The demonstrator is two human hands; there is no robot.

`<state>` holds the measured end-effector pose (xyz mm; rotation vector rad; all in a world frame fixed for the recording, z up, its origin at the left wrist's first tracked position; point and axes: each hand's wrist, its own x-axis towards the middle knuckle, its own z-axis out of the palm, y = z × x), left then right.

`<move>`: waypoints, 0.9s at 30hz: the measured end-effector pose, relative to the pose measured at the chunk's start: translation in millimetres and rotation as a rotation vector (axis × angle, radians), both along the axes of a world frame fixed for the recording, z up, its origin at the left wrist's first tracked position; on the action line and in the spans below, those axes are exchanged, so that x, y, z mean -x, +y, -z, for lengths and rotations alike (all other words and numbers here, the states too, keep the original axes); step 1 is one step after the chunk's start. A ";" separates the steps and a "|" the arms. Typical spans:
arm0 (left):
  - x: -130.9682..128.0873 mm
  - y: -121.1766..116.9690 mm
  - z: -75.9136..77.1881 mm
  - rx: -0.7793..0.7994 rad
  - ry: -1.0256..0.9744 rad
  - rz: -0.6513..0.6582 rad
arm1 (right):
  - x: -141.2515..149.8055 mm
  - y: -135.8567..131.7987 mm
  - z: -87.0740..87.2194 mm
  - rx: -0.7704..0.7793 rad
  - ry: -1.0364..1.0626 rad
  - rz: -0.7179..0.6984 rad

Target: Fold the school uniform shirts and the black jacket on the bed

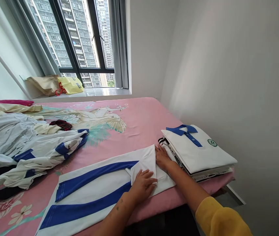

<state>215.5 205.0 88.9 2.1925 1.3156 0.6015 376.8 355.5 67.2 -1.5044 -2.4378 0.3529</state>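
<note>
A white garment with broad blue bands (92, 175) lies spread lengthwise along the near edge of the bed, its right end folded over. My left hand (143, 184) rests on the folded white part, fingers apart and slightly bent over the cloth. Further right, my right hand (162, 157) lies on the same garment with its fingers stretched out, close beside a stack of folded clothes. On top of that stack is a white polo shirt (198, 150) with a blue collar and a round green badge.
Loose white and blue clothes (38, 147) are heaped at the left of the pink bed sheet (141, 121). A brown paper bag (45, 84) and a yellow bag (71, 85) sit on the windowsill. The wall rises at the right, beyond the bed's edge.
</note>
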 end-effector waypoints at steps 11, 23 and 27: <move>13.7 -23.9 5.3 -0.380 0.296 -0.328 | 2.8 -18.4 -15.1 -0.211 0.367 0.131; 52.4 -25.4 -2.5 -0.383 0.341 -0.102 | -0.7 -42.3 -20.6 -0.126 0.308 0.131; 45.8 -26.4 -5.6 -0.387 0.307 -0.086 | -8.7 -60.5 -30.3 -0.020 0.157 0.276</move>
